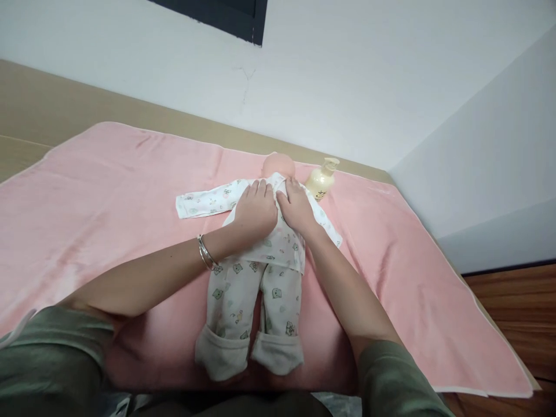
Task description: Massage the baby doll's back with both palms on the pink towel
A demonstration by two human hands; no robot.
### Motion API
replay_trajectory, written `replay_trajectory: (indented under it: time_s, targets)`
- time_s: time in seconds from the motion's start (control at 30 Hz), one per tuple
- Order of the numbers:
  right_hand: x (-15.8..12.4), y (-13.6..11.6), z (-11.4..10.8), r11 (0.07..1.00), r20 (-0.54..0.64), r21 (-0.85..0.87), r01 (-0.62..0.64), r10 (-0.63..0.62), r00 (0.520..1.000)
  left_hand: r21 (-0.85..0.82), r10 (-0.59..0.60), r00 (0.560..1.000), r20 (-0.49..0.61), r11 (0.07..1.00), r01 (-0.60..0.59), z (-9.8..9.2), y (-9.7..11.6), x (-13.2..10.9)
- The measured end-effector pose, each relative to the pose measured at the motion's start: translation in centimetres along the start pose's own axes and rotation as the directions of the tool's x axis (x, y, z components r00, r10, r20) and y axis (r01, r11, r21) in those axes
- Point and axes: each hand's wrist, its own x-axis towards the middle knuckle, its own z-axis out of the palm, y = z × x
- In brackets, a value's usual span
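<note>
A baby doll in white printed clothes lies on a pink mat (pixel 143 174), its round pink head (pixel 278 165) at the far end. Both hands rest on the chest of its long-sleeved top (pixel 284 246). My left hand (pixel 257 207) lies on one side of the chest, fingers stretched toward the shoulder. Beside it, my right hand (pixel 299 207) lies on the other side with its thumb apart. One sleeve (pixel 206 202) reaches out to the left, the other slants down to the right. The matching trousers (pixel 237 298) have turned-up cuffs and point toward me.
A pale yellow pump bottle (pixel 320 180) stands right of the doll's head. The mat covers a wooden surface (pixel 56 95) against a white wall (pixel 330 75). Brown wooden boards (pixel 516 313) show at the lower right, beyond the mat's edge.
</note>
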Motion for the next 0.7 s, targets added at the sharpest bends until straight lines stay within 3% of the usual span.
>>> replay_trajectory:
  time_s: [0.13,0.27,0.33,0.57,0.7]
  targets:
    - [-1.1,-1.1,0.2,0.998,-0.046,-0.067,-0.01,0.007,0.999,-0.035,0.07,0.997,0.028,0.997,-0.069,-0.3,-0.8,0.9]
    - [-3.1,-3.1,0.3,0.986,-0.031,-0.159,0.043,-0.048,0.998,-0.076,-0.098,0.989,0.114,0.991,0.107,-1.4,-2.4,3.1]
    - [-2.9,-2.9,0.0,0.99,-0.001,-0.134,0.044,-0.044,0.999,-0.058,-0.12,0.987,0.11,0.99,0.127,-1.3,-2.4,3.2]
    - [0.4,0.8,-0.5,0.999,0.129,-0.009,0.05,-0.048,0.99,-0.005,0.106,0.994,0.0,0.994,-0.106,-0.1,-0.1,0.0]
    - [-1.4,-0.7,0.0,0.992,0.03,-0.099,0.077,-0.074,0.997,-0.052,0.059,0.995,0.075,0.997,-0.055,-1.3,-0.9,1.5]
